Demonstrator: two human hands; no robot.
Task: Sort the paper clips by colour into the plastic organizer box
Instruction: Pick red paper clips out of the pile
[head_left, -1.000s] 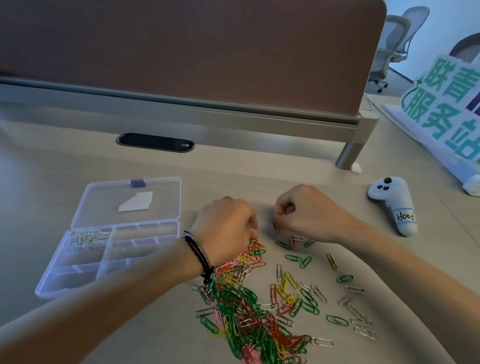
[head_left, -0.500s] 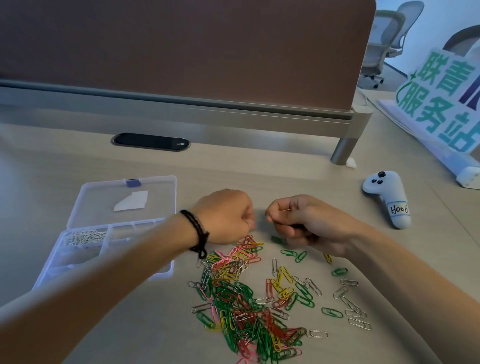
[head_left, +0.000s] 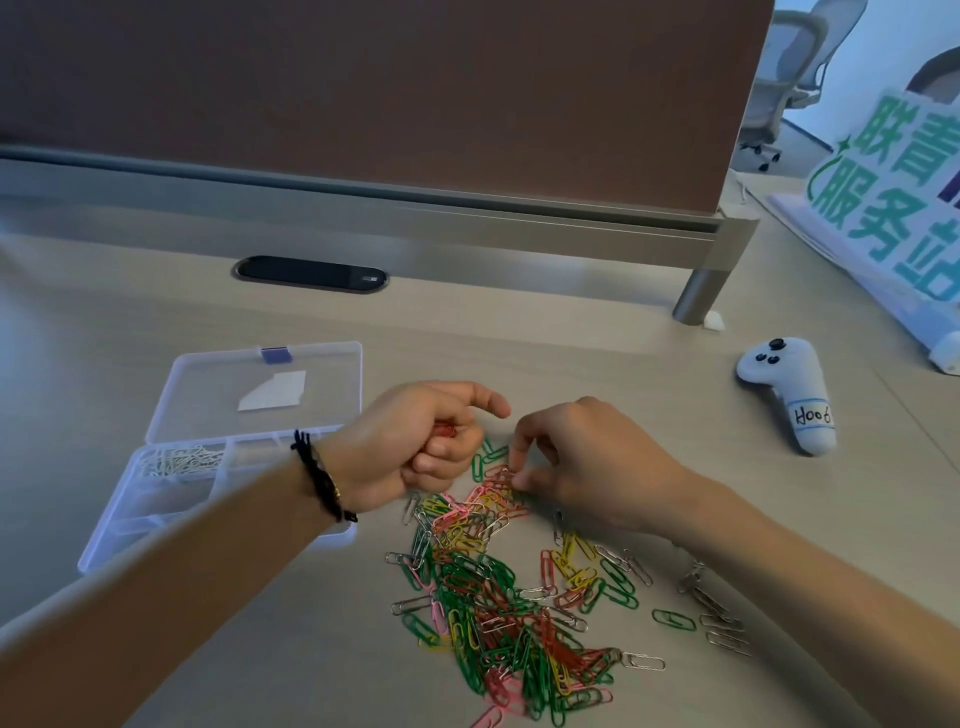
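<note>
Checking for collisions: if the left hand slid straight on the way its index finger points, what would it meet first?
Probably the right hand: the left hand points its index finger at those fingers, across a small gap. Depth is unclear.

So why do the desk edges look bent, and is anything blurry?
Head view: the wide-angle lens bows the partition rail and stretches both forearms at the lower corners; the paper clips are fairly sharp, the silver ones in the organizer box smear together; lighting is soft, without glare.

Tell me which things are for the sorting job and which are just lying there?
For the job: paper clips, organizer box, left hand, right hand.

Just lying there: white controller, sign, office chair, divider panel.
</note>
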